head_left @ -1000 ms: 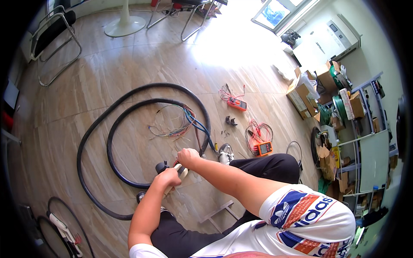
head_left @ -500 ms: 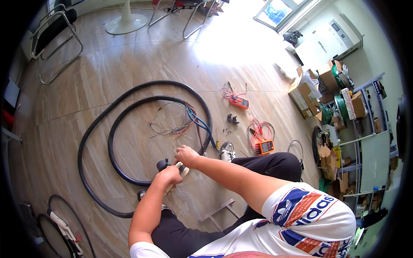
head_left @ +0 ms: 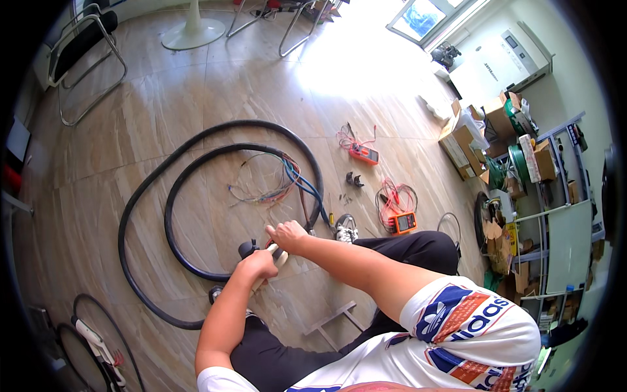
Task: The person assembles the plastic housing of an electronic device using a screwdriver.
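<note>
Underfoot, wood-look floor (head_left: 196, 91) — thick black cable (head_left: 150, 196) coiled there

Your two bare forearms rise from the near edge and meet just below the middle of the scene. Your left hand (head_left: 258, 264) sits slightly nearer and to the left, fingers curled shut in a fist-like grip, knuckles facing up. Your right hand (head_left: 287, 235) lies just beyond it, almost touching, its fingers bent down and closed too. The right arm stretches long from your right shoulder; the left is bent tighter, its elbow close to your body.
</note>
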Demonstrator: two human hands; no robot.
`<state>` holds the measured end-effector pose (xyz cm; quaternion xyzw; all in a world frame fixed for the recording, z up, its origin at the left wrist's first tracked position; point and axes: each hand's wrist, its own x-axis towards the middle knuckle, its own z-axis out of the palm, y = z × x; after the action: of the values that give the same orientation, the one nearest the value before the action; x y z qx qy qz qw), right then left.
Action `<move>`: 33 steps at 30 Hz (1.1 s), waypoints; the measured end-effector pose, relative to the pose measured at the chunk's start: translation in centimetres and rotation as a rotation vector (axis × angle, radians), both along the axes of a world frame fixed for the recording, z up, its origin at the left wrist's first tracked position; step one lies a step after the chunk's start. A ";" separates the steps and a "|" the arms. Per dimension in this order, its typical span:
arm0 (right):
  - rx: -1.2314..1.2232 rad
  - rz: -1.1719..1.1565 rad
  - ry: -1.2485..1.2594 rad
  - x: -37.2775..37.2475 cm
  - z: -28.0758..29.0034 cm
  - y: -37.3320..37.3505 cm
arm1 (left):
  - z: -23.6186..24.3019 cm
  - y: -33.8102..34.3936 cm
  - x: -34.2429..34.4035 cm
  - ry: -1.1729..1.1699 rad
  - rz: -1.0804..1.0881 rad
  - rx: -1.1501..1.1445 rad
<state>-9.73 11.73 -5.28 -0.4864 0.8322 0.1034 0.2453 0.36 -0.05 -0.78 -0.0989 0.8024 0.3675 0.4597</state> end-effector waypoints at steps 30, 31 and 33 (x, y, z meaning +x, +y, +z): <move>-0.122 0.059 0.130 1.8 -0.3 -0.2 | -0.3 0.1 0.1 0.041 -0.021 0.002; -0.147 0.053 0.134 1.9 -0.2 -0.3 | -0.4 0.0 0.1 0.048 -0.025 -0.006; -0.153 0.036 0.119 1.8 -0.4 0.2 | -0.3 0.2 0.2 0.059 -0.030 -0.007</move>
<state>-7.96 11.93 -5.68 -0.5116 0.8419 0.0726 0.1556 0.51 0.11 -1.12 -0.0775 0.8182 0.3603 0.4412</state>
